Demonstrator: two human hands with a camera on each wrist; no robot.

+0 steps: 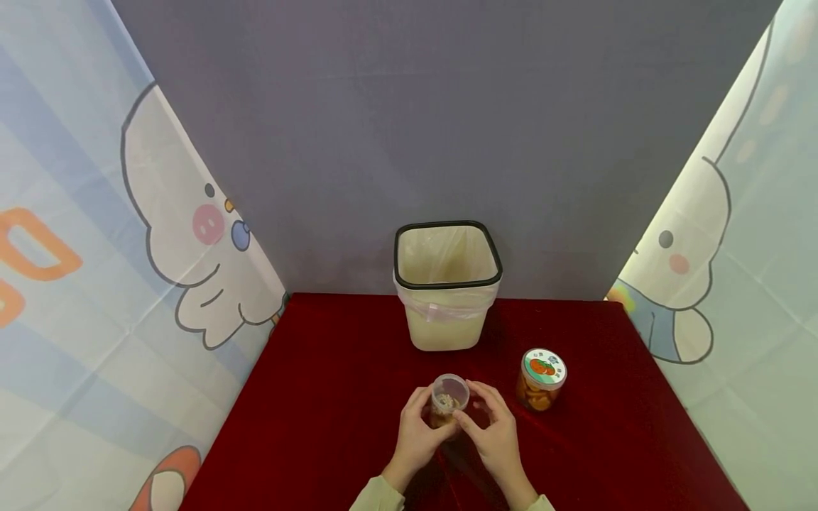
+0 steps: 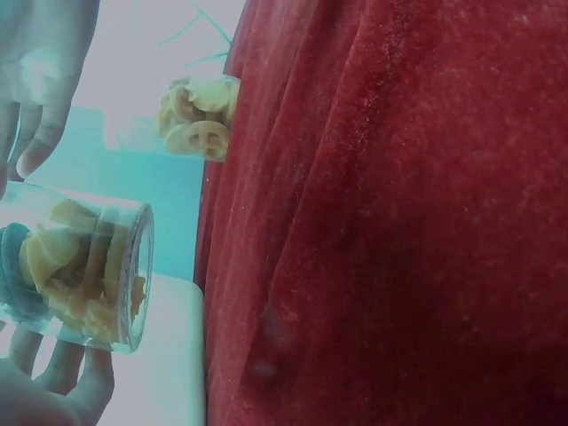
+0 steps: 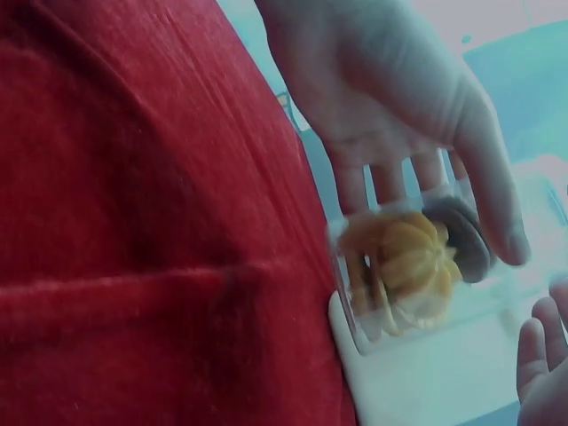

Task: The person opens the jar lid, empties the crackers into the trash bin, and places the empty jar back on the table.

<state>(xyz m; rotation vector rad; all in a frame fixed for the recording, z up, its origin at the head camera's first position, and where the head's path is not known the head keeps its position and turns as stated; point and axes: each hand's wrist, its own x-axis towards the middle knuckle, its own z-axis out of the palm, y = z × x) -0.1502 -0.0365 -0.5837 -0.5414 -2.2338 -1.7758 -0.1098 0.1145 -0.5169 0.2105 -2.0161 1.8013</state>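
A small clear plastic jar [image 1: 441, 419] stands upright between my hands, with yellow-brown cookies [image 3: 417, 271] and a dark round piece inside. Its pale, see-through rim [image 1: 451, 384] faces up toward the head camera. My left hand [image 1: 415, 434] grips the jar from the left, and its fingers [image 2: 67, 364] curl behind the wall. On the other side, my right hand [image 1: 493, 429] bends thumb and fingers around the upper part near the rim. Only part of the right hand's fingers [image 3: 543, 342] shows in the right wrist view.
A second jar of cookies [image 1: 539, 394], its printed lid [image 1: 544, 367] on, stands to the right on the red cloth [image 1: 332, 397]. Behind both jars is a cream bin [image 1: 444, 330] with a black rim and a bag liner. A grey backdrop and printed curtains surround the table.
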